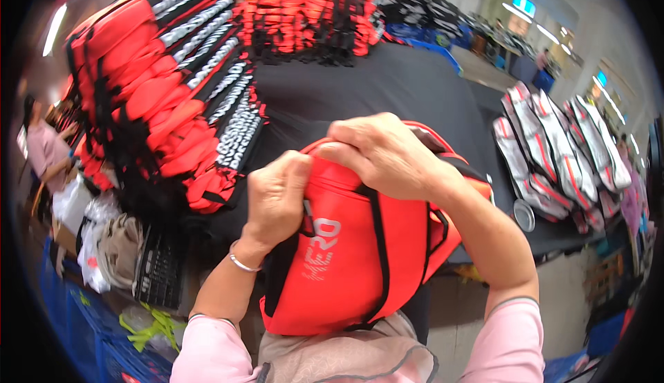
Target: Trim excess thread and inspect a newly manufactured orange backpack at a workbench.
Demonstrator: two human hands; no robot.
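Note:
A bright red bag [353,251] with black straps and white printing rests upright against my front, at the near edge of the black-covered table [429,82]. My left hand [278,193] is closed on the bag's upper left edge, thumb and fingers pressed together. Close beside it, my right hand [384,153] pinches the top edge of the same bag, its wrist bent over the red fabric. What lies between the fingertips is hidden. A black strap [377,245] runs down the bag's front below my right hand.
To the left rises a tall stack of red and black bags [166,92]; more red bags [311,13] are piled at the back. White-grey bags [553,151] stand at the right beside a small round metal dish [523,215]. A blue crate [104,328] sits lower left; a person [52,144] is beyond.

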